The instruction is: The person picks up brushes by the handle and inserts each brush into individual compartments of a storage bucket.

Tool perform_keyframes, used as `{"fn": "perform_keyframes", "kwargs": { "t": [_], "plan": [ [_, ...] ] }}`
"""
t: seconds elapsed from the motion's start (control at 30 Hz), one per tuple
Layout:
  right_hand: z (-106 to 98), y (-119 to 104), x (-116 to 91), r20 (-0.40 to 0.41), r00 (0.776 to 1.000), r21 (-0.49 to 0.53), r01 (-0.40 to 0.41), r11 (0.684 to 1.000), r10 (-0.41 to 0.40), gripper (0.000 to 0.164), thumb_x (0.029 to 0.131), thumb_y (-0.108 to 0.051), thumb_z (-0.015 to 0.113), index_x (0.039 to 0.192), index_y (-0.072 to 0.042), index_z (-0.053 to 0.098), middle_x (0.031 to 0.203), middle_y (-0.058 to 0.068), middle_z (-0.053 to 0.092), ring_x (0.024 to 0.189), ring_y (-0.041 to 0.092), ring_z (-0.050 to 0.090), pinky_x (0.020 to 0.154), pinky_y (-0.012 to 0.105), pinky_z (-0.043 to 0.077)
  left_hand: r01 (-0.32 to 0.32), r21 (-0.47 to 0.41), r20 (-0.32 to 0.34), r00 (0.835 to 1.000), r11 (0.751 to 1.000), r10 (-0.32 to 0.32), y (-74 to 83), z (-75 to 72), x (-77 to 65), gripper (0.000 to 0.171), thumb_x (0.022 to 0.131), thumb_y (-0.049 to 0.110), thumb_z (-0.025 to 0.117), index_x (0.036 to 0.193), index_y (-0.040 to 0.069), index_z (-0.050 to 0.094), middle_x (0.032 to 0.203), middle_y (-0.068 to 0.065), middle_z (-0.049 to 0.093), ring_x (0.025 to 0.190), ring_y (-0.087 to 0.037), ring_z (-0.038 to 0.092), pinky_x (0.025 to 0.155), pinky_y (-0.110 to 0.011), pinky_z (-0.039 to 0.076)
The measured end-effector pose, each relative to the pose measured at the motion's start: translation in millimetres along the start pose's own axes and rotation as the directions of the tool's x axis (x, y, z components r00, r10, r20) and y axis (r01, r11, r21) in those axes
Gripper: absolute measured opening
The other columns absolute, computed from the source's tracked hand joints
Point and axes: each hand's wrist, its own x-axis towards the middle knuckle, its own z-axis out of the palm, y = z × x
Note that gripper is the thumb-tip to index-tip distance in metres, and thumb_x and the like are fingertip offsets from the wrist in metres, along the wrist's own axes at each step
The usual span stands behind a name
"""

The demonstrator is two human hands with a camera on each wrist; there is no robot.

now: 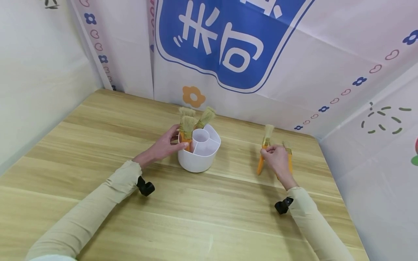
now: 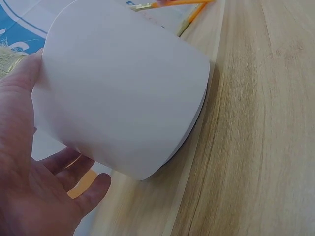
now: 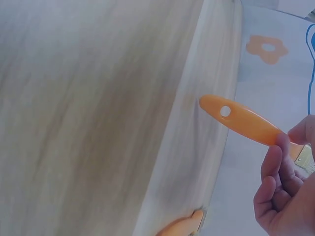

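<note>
A white round brush holder (image 1: 197,164) with several compartments stands on the table. Several paintbrushes with orange handles stand in it, bristles up, one brush (image 1: 188,125) at the front left. My left hand (image 1: 167,144) holds the holder's left side, thumb at the rim and fingers round the wall; the left wrist view shows the hand (image 2: 39,172) against the holder's smooth wall (image 2: 123,93). To the right, my right hand (image 1: 277,158) pinches another paintbrush (image 1: 267,136) near its metal band, bristles up. Its orange handle (image 3: 246,123) points down toward the table in the right wrist view.
Another orange-handled brush (image 1: 289,159) lies on the table beside my right hand, partly hidden by it. The wooden table (image 1: 183,217) meets a printed white backdrop (image 1: 130,65) at the back, with white sheets on both sides.
</note>
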Motion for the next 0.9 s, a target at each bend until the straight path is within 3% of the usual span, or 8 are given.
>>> {"fn": "perform_keyframes", "kwargs": {
  "t": [0.7,0.9],
  "plan": [
    [13,-11,-7,0.017,0.999,0.078,0.04,0.996,-0.041,0.018,0.083,-0.02,0.059,0.084,-0.003,0.064,0.067,0.005,0.066,0.052,0.007,0.052,0.049,0.019,0.04,-0.003,0.005,0.0,1.0,1.0,0.003,-2.9,0.3,1.0,0.069,0.09,0.025,0.061,0.146,0.015,0.021,0.138,-0.021,0.041,0.13,-0.038,0.041,0.108,-0.052,0.036],
    [18,-16,-10,0.028,0.998,0.099,0.049,0.994,-0.052,0.018,0.083,-0.02,0.06,0.085,-0.002,0.065,0.072,0.011,0.069,0.055,0.006,0.056,0.051,0.019,0.043,0.001,0.013,0.0,1.0,1.0,-0.001,-3.3,0.3,1.1,0.069,0.091,0.026,0.061,0.146,0.016,0.021,0.139,-0.021,0.041,0.131,-0.038,0.04,0.109,-0.053,0.035]
  ]
}}
